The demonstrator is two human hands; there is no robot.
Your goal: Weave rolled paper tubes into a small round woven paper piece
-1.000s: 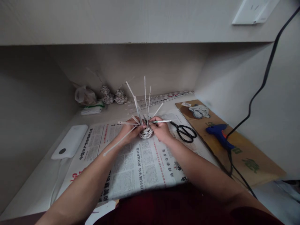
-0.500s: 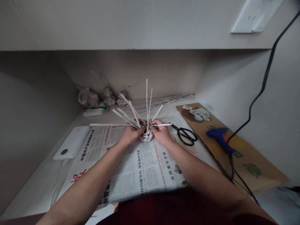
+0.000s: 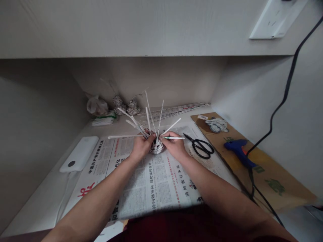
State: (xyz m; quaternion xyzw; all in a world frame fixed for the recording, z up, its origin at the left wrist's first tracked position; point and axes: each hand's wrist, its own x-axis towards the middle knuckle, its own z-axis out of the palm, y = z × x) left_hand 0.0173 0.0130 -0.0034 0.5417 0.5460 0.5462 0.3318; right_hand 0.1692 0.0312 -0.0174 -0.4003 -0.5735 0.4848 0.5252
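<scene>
A small woven piece (image 3: 157,148) made of rolled paper strips rests on the newspaper (image 3: 141,188) between my two hands. Several white paper sticks (image 3: 161,116) fan up and outward from its top. My left hand (image 3: 143,144) is closed at its left rim, with some of the sticks passing by the fingers. My right hand (image 3: 174,143) pinches the right rim, and a paper stick with a green mark (image 3: 174,137) points out to the right from these fingers. The fingertips partly hide the weave.
Black scissors (image 3: 200,146) lie right of my right hand. A blue glue gun (image 3: 239,153) with a black cord sits on cardboard (image 3: 272,174). A white power bank (image 3: 80,153) is at left. Behind stand woven pieces (image 3: 133,107), a plastic bag (image 3: 97,106) and long paper sticks (image 3: 184,109).
An upright stick near the middle now leans left, and the sticks on the left have shifted. Both hands stay at the woven piece. The whole view has tilted slightly.
</scene>
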